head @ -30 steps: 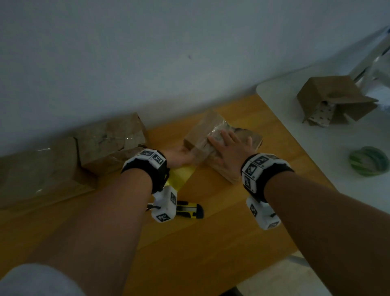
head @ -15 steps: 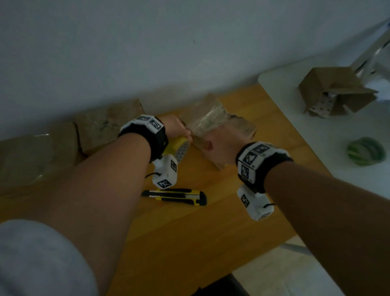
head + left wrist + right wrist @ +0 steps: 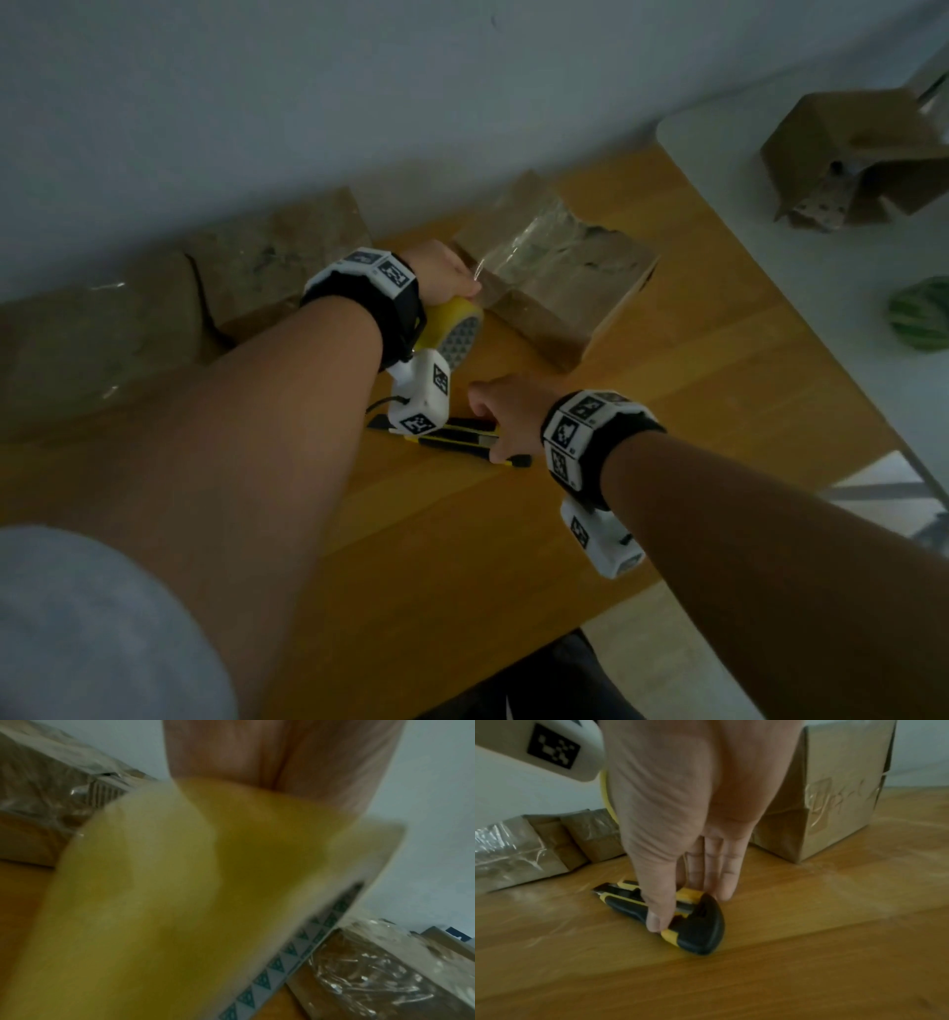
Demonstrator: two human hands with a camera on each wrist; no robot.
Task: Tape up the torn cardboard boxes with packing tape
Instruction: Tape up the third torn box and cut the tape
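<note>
A brown cardboard box (image 3: 560,288) with shiny clear tape across its top stands on the wooden table (image 3: 513,555). My left hand (image 3: 444,272) grips a yellowish roll of packing tape (image 3: 454,329) right at the box's left edge; the roll (image 3: 180,902) fills the left wrist view. A strip of tape runs from the roll to the box. A yellow and black utility knife (image 3: 462,437) lies on the table in front of the box. My right hand (image 3: 500,416) pinches the knife (image 3: 680,914), thumb on one side and fingers on the other.
Two more taped boxes (image 3: 277,262) (image 3: 97,339) lie against the wall at the left. On a white table (image 3: 801,288) to the right sit an open cardboard box (image 3: 852,154) and a green roll (image 3: 922,313). The wooden table's front edge is near.
My right hand left the box top and came back down to the knife, closing on it. My left hand has kept the tape roll at the box's left side.
</note>
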